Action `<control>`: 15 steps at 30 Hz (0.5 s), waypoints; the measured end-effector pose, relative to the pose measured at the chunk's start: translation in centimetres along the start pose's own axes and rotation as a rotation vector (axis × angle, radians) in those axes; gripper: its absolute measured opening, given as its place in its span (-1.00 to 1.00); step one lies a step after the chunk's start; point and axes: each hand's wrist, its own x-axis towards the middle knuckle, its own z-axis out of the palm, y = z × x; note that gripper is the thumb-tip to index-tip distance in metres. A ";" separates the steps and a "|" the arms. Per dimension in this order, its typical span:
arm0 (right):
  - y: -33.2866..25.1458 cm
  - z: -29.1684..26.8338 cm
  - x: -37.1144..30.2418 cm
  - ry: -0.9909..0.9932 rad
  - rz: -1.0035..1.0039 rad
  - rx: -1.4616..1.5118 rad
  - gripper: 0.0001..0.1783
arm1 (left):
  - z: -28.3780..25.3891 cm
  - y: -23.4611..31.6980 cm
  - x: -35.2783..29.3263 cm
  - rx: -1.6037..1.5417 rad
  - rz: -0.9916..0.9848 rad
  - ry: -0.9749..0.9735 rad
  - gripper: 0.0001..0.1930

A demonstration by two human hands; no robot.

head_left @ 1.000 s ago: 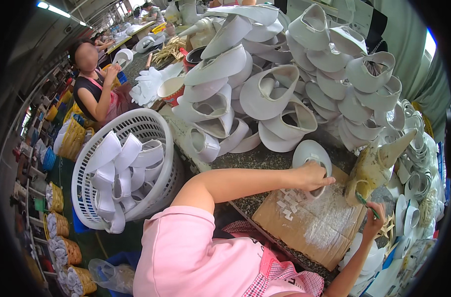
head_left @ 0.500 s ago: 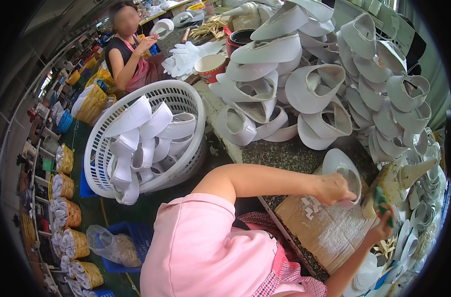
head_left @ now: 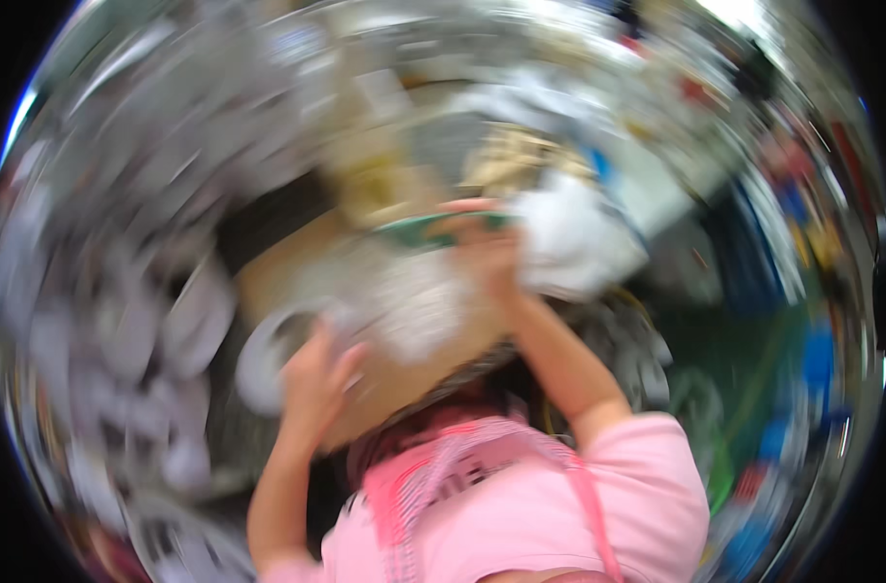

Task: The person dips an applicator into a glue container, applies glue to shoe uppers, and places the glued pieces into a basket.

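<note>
The view is smeared by motion. My left hand (head_left: 316, 374) is at the rim of a white visor-shaped piece (head_left: 258, 364), its fingers at the round opening and its thumb to the right. It appears to grip the edge of the piece. My right hand (head_left: 486, 253) is closed on a slim green tool (head_left: 418, 230) that points left; its kind is too blurred to tell. Beneath both hands lies a brown cardboard sheet (head_left: 277, 272) with shiny, whitish film (head_left: 414, 306) on its middle.
Many stacked white pieces (head_left: 141, 321) crowd the left side. A blurred cream and yellow object (head_left: 370, 180) stands beyond the cardboard. Tan strips (head_left: 521, 160) lie in a pile at the back, beside a white heap (head_left: 579, 233). Green floor (head_left: 754, 360) shows at right.
The whole view has swung round to the right and blurred. My hands have moved apart, the left one still at the white piece, the right one still with the green tool.
</note>
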 end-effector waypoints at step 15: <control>-7.1 -0.3 -4.1 -0.003 -0.014 -0.024 -0.87 | 1.0 -2.3 -0.1 0.077 0.113 0.146 -0.56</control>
